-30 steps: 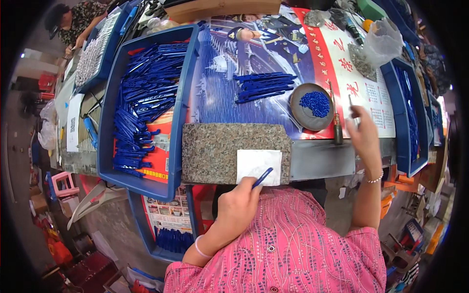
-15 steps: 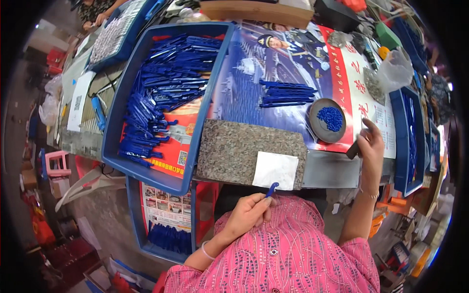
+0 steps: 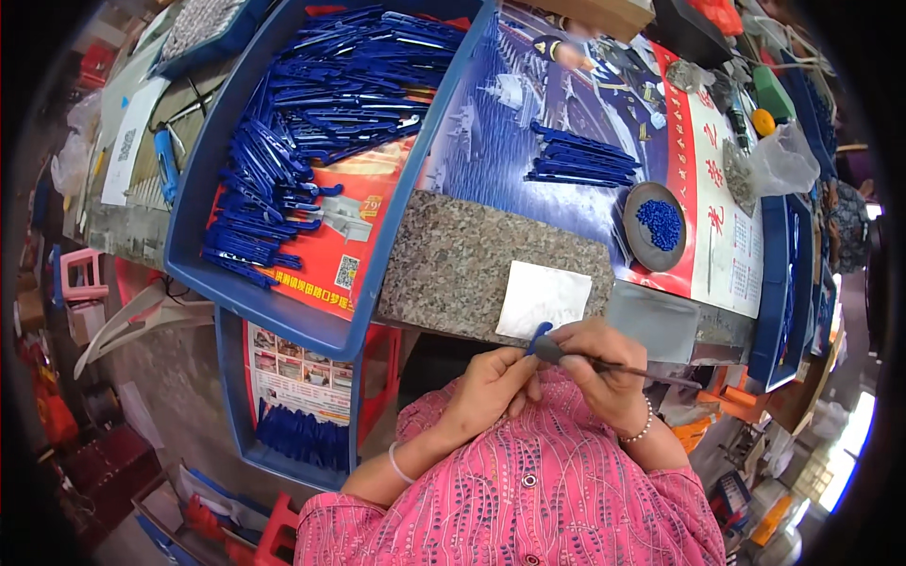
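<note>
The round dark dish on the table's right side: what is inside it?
The round dark dish holds a small heap of tiny bright blue plastic pieces near its middle, with bare dish around them. The bottom under the heap is covered, and the single pieces are too small to make out.

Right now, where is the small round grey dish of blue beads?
In the head view, the round grey dish of blue beads sits right of centre, just beyond the white paper square.

Most of the small blue part point(image 3: 540, 334) is buried under both hands, left hand point(image 3: 491, 389) and right hand point(image 3: 604, 363), so only its tip pokes out at 12 o'clock. The dark tool's point(image 3: 613, 366) grip disappears inside the right fist. The blue bits in the round dish point(image 3: 658, 224) are too tiny to tell apart. The lower blue tray point(image 3: 283, 377) is half tucked under the bench point(image 3: 444, 274).
</note>
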`<control>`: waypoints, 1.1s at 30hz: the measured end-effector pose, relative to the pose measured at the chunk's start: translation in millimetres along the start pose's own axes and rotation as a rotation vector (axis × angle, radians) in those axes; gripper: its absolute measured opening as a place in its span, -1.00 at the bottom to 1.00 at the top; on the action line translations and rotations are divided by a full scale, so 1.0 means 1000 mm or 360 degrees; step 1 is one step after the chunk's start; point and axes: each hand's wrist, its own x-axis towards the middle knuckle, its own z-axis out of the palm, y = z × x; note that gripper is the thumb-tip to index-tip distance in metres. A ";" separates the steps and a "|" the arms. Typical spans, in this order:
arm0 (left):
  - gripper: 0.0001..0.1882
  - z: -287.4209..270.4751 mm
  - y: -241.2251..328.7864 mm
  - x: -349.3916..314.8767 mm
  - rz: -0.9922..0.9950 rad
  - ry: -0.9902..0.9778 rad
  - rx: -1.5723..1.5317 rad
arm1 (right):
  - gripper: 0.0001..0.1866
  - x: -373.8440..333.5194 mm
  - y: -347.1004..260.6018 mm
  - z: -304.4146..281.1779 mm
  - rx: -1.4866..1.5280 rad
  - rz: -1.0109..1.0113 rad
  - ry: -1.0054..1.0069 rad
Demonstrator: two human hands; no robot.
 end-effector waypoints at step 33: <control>-0.74 0.001 0.003 0.002 -0.0138 0.0022 -0.0254 | -0.86 0.010 -0.016 -0.015 -0.0124 -0.0648 -0.0119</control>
